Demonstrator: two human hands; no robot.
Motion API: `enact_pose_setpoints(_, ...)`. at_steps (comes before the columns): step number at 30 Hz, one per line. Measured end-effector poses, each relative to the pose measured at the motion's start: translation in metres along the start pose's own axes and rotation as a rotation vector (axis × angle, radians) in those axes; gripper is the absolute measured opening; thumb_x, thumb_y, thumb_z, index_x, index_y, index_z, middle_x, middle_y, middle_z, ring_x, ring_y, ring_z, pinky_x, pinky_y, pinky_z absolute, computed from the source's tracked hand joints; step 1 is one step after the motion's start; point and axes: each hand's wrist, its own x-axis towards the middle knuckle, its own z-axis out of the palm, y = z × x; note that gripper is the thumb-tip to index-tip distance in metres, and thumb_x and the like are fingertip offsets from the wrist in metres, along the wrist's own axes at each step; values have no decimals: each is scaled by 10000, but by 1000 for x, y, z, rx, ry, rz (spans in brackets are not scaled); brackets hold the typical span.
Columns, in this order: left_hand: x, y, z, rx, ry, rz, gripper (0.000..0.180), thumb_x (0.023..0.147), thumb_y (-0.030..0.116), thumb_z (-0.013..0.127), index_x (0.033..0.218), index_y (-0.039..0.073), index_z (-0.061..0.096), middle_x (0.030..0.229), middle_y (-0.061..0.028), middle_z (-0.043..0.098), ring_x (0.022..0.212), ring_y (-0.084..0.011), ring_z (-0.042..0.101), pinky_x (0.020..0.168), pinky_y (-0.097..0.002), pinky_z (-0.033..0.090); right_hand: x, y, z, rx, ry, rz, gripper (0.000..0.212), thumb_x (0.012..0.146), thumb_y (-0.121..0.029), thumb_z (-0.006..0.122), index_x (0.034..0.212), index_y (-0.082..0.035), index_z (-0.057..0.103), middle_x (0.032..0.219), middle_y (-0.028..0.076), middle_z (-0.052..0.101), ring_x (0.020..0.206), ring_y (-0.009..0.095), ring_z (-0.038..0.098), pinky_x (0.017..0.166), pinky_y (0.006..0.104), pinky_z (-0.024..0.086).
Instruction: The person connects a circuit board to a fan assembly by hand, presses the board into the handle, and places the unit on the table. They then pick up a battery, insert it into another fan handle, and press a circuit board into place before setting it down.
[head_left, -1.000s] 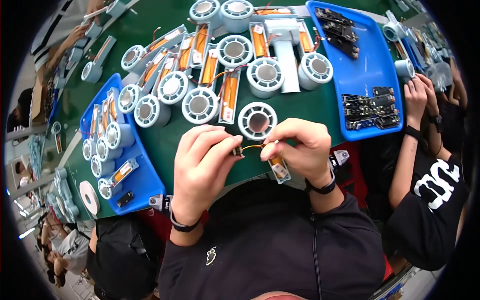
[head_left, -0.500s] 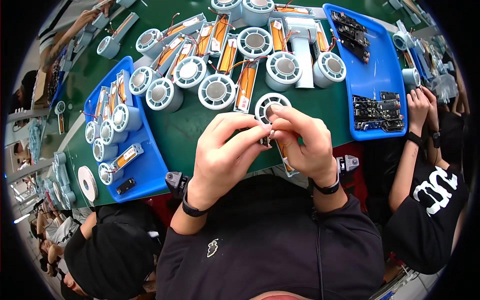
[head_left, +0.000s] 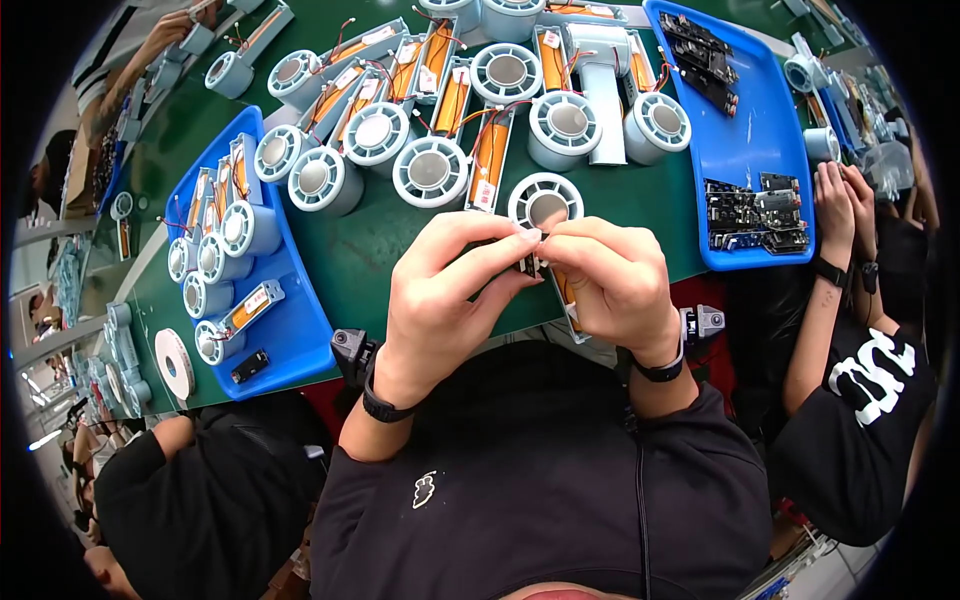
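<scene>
In front of my chest both hands meet over a light-blue round-headed housing (head_left: 546, 184) with a ring of slots and a metal disc. My left hand (head_left: 447, 300) is closed, its thumb and fingers pinching a small black circuit board (head_left: 530, 266). Opposite it, my right hand (head_left: 617, 285) pinches at the board's edge. A tiny white piece shows between the fingertips, but what the right fingers grip is mostly hidden. The housing's handle, with an orange battery (head_left: 568, 298) in it, runs down beneath my right hand.
Several similar housings (head_left: 430, 172) with batteries and thin wires crowd the far side of the green table (head_left: 385, 240). A blue tray (head_left: 300, 345) of housings lies left, beside a white tape roll (head_left: 175, 363). Another blue tray (head_left: 750, 150) holds black circuit boards at right. Co-workers sit on both sides.
My right fingers have closed in tighter against the board, and their tips now cover more of it. The view has shifted slightly. The co-worker's hands at right have drawn together.
</scene>
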Motion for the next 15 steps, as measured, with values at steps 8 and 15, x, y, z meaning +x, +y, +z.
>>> enact_pose_setpoints(8,-2,0,1,-68,-9,-13,435,690,-23,864,1108,47,763,1046,-94,717,931,-260,699,791,-354,582,-2,0,3,-30,59,-58,173,782,103,722,934,22,725,899,170,754,758,291,757,647,329,592)
enact_pose_setpoints(15,-4,-2,10,-87,76,26,446,683,-20,876,1110,55,770,1040,-92,729,902,-247,705,759,-343,583,-4,2,5,58,139,-78,186,795,98,729,968,31,747,893,164,771,705,265,752,611,318,584)
